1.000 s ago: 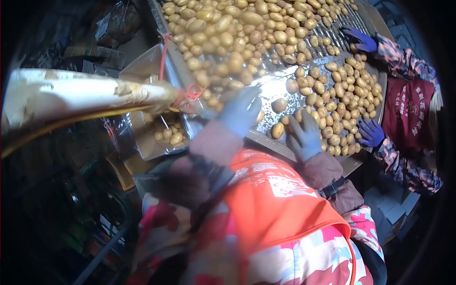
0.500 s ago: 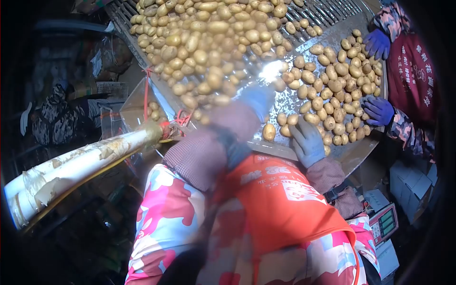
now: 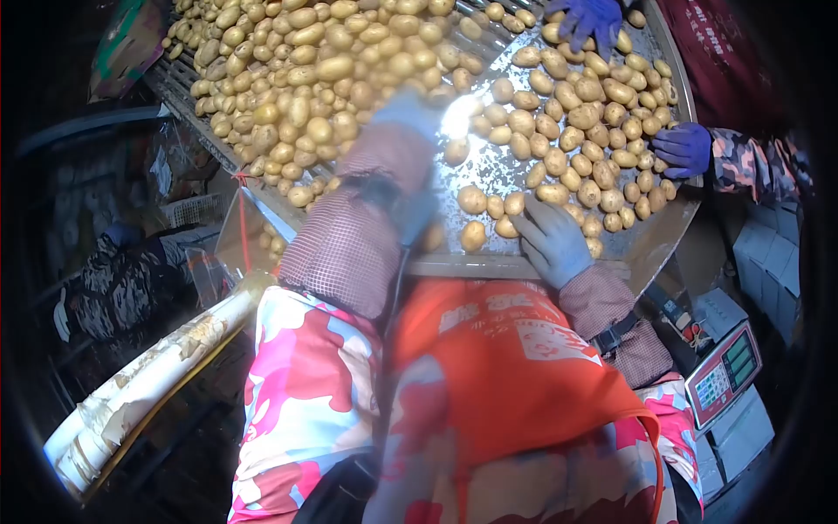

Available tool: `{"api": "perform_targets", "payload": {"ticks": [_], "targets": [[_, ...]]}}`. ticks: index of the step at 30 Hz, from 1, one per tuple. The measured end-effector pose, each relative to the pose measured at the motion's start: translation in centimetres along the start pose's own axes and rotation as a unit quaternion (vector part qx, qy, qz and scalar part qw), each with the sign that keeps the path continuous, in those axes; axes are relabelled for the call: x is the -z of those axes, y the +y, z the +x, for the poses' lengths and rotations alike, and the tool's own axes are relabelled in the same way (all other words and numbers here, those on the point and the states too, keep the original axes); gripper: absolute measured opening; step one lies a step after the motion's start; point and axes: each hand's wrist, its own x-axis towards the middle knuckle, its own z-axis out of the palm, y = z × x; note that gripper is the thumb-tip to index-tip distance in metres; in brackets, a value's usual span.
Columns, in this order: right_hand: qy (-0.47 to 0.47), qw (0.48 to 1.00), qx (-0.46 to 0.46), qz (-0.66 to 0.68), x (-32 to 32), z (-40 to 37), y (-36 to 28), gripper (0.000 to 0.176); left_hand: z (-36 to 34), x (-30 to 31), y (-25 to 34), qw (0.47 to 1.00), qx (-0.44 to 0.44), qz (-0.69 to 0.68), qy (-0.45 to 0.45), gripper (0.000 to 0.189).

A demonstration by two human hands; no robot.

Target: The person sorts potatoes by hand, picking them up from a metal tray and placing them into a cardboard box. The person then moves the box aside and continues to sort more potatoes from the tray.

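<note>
My left hand (image 3: 408,115), in a blue-grey glove, is stretched over the near right side of the big potato heap (image 3: 297,96). Motion smears it, so its fingers and anything in them cannot be made out. My right hand (image 3: 556,243), gloved in grey-blue, lies at the tray's near edge with fingers extended beside loose potatoes (image 3: 505,227); its fingertips touch or almost touch them. More potatoes (image 3: 602,113) spread across the right part of the metal tray (image 3: 454,194). A lone potato (image 3: 472,236) sits left of my right hand.
Across the tray, a co-worker's purple-gloved hands (image 3: 589,22) are at the potatoes, one at the right edge. A white wrapped pole (image 3: 157,375) slants at lower left. A scale display (image 3: 723,374) and white boxes (image 3: 768,253) stand at right.
My left hand has moved away from me and leftward to the big heap. My right hand stays near the same potatoes. The co-worker's farther hand has moved in over the potatoes. The view has shifted.
</note>
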Motion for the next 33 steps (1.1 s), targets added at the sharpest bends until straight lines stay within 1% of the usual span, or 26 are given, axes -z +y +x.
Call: {"api": "perform_targets", "payload": {"ticks": [1,3,5,6,8,9,11,13,16,17,19,20,21,22,23,25,26,28,29,31,32,33], "targets": [[-0.003,1.000,-0.002,-0.003,0.1,-0.1,0.0,0.053,0.3,0.3,0.1,0.996,0.044,-0.070,-0.040,0.066],[-0.006,1.000,-0.006,-0.001,0.0,-0.3,0.2,0.052,0.4,-0.9,0.0,0.995,-0.018,0.093,0.022,0.061],[-0.003,1.000,-0.009,0.001,-0.1,-0.2,0.2,0.050,0.3,-1.2,-0.1,0.984,-0.067,0.163,0.029,0.056],[0.001,1.000,-0.011,0.001,0.1,-0.1,0.1,0.050,-0.2,-0.4,0.2,0.985,-0.086,0.152,0.005,0.054],[0.008,1.000,-0.011,0.003,0.0,0.1,0.1,0.049,0.7,-0.7,-0.1,0.983,-0.102,0.149,-0.005,0.050],[0.010,1.000,-0.012,0.004,0.0,0.1,0.2,0.049,2.9,-2.3,-0.8,0.982,-0.102,0.159,0.008,0.056],[0.009,1.000,-0.021,0.000,0.0,-0.3,0.1,0.050,4.0,-4.1,-1.4,0.978,-0.130,0.160,0.044,0.061],[0.001,1.000,-0.024,-0.007,0.0,0.0,-0.2,0.051,2.7,-4.9,-2.8,0.970,-0.172,0.138,0.098,0.050],[-0.008,1.000,-0.015,-0.013,-0.1,0.1,-0.1,0.052,4.3,-6.9,-5.2,0.975,-0.169,0.045,0.134,0.052],[-0.010,1.000,-0.007,-0.007,0.0,0.0,-0.1,0.052,3.3,-6.3,-5.3,0.979,-0.145,-0.032,0.139,0.046],[-0.012,1.000,0.006,0.003,0.1,-0.1,0.2,0.052,1.1,-4.5,-5.3,0.967,-0.098,-0.185,0.147,0.033],[-0.016,1.000,0.006,0.004,0.3,-0.1,0.0,0.051,1.7,-6.0,-7.0,0.926,-0.128,-0.263,0.238,0.030],[-0.020,1.000,0.009,0.006,0.4,0.0,-0.1,0.051,1.3,-6.3,-8.2,0.870,-0.105,-0.437,0.204,0.029],[-0.023,1.000,0.013,0.007,0.5,0.4,-0.2,0.050,0.9,-6.5,-9.2,0.782,-0.083,-0.595,0.167,0.028],[-0.021,1.000,-0.001,0.020,0.4,0.8,-0.2,0.050,0.5,-6.8,-10.2,0.665,-0.062,-0.733,0.125,0.027],[-0.023,0.998,-0.029,0.045,0.4,1.6,-0.3,0.050,-1.3,-9.4,-12.4,0.602,-0.134,-0.774,0.144,0.026],[0.036,0.999,0.010,0.008,0.6,3.5,-0.8,0.042,-4.5,-9.1,-12.3,0.538,-0.100,-0.832,0.090,0.027],[0.001,1.000,0.024,0.002,0.9,8.2,-3.3,0.047,-7.0,-10.6,-14.2,0.378,-0.087,-0.920,-0.049,0.028],[-0.016,0.999,0.029,0.000,0.5,10.2,-4.5,0.050,-6.6,-13.2,-16.3,0.283,-0.103,-0.944,-0.134,0.029],[-0.136,0.989,0.043,-0.033,-2.0,13.5,-5.4,0.058,-9.0,-15.3,-17.0,0.406,-0.128,-0.903,-0.054,0.029],[-0.135,0.981,0.111,-0.081,-5.5,13.5,-3.4,0.060,-11.6,-15.6,-15.2,0.597,-0.119,-0.786,0.111,0.027],[-0.184,0.973,0.080,-0.111,-5.8,14.4,-4.3,0.058,-12.4,-15.3,-14.9,0.528,-0.062,-0.844,0.066,0.026]]}}
